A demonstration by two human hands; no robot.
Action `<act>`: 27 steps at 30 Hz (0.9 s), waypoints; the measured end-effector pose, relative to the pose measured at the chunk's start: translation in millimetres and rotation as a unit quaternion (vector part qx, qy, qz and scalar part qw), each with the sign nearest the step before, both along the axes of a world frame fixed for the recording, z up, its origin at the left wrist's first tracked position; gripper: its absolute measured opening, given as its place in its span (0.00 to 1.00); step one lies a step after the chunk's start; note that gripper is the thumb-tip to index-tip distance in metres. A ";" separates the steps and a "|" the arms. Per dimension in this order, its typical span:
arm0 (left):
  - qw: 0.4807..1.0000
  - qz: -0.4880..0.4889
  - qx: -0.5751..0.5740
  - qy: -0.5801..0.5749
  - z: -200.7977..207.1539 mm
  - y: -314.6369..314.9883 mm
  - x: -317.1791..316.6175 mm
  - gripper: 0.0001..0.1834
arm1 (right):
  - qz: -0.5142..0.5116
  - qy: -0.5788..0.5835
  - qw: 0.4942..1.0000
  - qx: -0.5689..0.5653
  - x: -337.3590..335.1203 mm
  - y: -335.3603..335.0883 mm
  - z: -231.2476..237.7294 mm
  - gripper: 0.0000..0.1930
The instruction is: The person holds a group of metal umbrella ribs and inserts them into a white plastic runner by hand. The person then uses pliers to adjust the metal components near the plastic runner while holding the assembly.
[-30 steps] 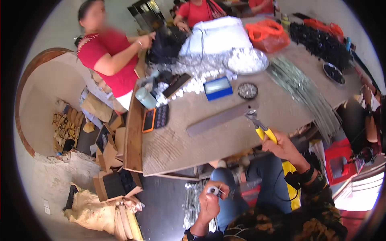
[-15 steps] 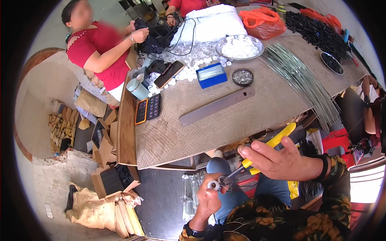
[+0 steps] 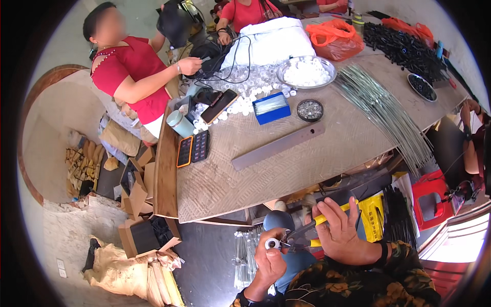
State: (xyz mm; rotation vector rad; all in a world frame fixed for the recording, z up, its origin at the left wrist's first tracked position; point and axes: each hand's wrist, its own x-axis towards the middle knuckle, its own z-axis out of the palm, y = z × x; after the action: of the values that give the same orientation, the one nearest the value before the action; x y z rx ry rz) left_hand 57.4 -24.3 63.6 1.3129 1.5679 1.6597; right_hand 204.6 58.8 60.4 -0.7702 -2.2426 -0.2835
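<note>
My left hand is low in the middle, its fingers closed round a small white round plastic piece with a dark hole. Just right of it, my right hand holds yellow-handled pliers, the fingers stretched out along the upper handle. The pliers' handles are spread apart. Their grey jaws point left and meet the side of the white piece; my left fingers and the small size hide what the tips grip. Both hands are above my lap, in front of the table's near edge.
On the table lie a flat metal bar, a blue box, a dish of small metal parts, a bowl of white caps and long thin rods. A co-worker stands far left. A red stool is at right.
My right hand has come down and left with the pliers, and their handles now tilt less upward. The standing co-worker has lifted a black bundle. The whole view has shifted slightly.
</note>
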 end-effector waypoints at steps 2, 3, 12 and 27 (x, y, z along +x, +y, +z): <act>1.000 0.002 0.003 0.004 1.1 -0.2 1.3 0.31 | -0.001 0.005 1.000 -0.004 0.9 -2.1 1.8 0.10; 1.000 -0.003 0.003 0.009 2.4 0.0 1.5 0.31 | -0.002 0.008 1.000 -0.008 1.8 -3.4 2.1 0.11; 0.999 -0.029 -0.014 0.006 8.4 -3.7 0.8 0.38 | 0.114 -0.083 0.990 -0.022 22.4 6.3 13.0 0.12; 0.920 -0.383 -0.082 0.033 20.7 -10.3 -23.8 0.30 | 0.445 -0.144 0.407 -0.785 57.5 47.5 45.6 0.33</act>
State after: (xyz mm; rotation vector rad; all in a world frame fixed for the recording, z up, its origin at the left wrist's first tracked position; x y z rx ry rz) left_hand 33.6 -34.6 84.3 1.6156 0.9824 0.9782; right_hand 262.1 106.3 106.0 -0.0228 -2.2081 2.6728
